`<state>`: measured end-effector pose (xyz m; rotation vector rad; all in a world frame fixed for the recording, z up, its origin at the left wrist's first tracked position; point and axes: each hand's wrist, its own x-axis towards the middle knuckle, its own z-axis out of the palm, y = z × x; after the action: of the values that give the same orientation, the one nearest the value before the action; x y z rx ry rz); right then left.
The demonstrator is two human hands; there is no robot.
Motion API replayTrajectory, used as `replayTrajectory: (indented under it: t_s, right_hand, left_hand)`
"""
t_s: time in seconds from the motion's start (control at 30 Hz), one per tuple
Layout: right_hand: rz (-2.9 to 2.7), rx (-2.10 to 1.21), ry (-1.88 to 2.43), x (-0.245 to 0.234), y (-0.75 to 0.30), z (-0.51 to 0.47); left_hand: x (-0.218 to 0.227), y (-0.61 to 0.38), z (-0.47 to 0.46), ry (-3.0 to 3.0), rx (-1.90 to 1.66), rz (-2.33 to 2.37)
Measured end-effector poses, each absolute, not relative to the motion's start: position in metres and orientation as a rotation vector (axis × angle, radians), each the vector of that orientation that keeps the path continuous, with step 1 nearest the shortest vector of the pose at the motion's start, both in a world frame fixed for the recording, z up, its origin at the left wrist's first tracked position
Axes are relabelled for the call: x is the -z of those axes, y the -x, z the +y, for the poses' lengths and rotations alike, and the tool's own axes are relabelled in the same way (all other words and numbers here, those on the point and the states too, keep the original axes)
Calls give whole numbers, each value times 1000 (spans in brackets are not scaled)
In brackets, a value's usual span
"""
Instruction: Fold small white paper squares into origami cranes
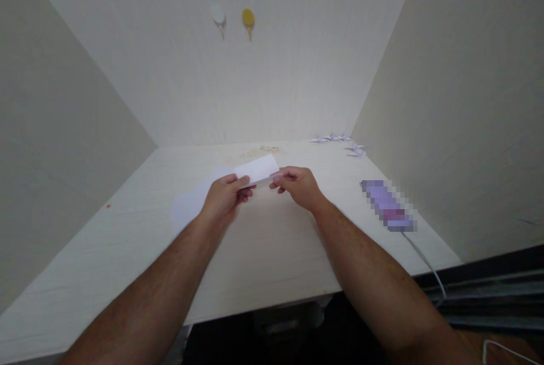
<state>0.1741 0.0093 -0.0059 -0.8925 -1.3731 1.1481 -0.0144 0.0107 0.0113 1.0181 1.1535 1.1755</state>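
Note:
A small folded piece of white paper (pixel 258 169) is held up between my two hands over the middle of the desk. My left hand (pixel 227 194) grips its left end, thumb on top and fingers curled underneath. At the right end, my right hand (pixel 296 183) pinches the lower corner between thumb and fingers. The paper is tilted, its right side a little higher. What lies behind the fingers of each hand is hidden.
Folded white paper cranes (pixel 332 138) stand at the desk's back right corner. A pixelated phone-like object (pixel 387 206) with a white cable (pixel 425 260) lies on the right. White (pixel 218 15) and yellow (pixel 248 17) hooks are on the back wall. Side walls enclose the white desk (pixel 263 251).

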Motion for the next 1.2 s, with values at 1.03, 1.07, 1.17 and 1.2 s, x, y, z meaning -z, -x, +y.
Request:
replayTrajectory:
  t_s: [1.03,1.07,1.17,1.2]
  right_hand:
    - [-1062,-1025,897,0,-170,7]
    - [-1059,-1015,901,0,-170,8]
    - [-1102,-989,925,0,-171,7]
    - [-1133,-980,936,-1,-171,6]
  left_hand:
    - [-7,10,1,-1444,-930,1152]
    - [-8,10,0,-1444,-934,1132]
    - [-15,12,-2,-1429,-1068,1043]
    - [-17,13,-2,-1429,-1134,1032]
